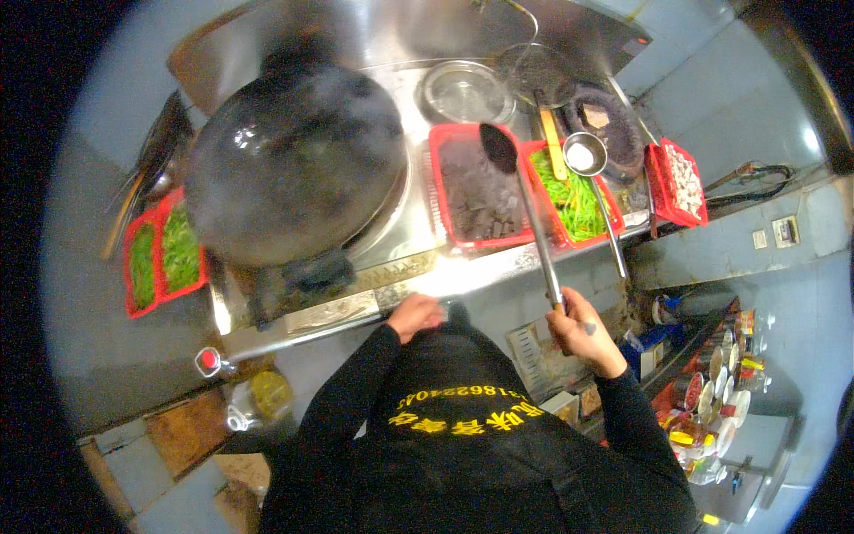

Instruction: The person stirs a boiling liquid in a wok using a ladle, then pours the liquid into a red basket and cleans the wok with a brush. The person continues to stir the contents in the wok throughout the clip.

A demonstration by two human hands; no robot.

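Observation:
My right hand (587, 330) grips the handle of a long metal wok ladle (534, 207). Its dark bowl hangs over a red plastic basket (440, 193) that holds dark pieces (477, 193). My left hand (417, 317) is in front of my black apron (460, 374), by the counter's front edge. Its fingers are blurred, and nothing shows in them. Ahead on the left sits a large dark wok (300, 173) with a black handle (320, 272) towards me. Steam hides much of its inside, where something greenish shows dimly.
Green shreds (577, 210) fill another red basket, under a yellow-handled tool (552, 143) and a small steel ladle (586, 155). Farther right, a red basket holds pale pieces (684, 177). Chopped greens (180, 250) stand left of the wok. A glass-like round lid or bowl (469, 93) lies behind.

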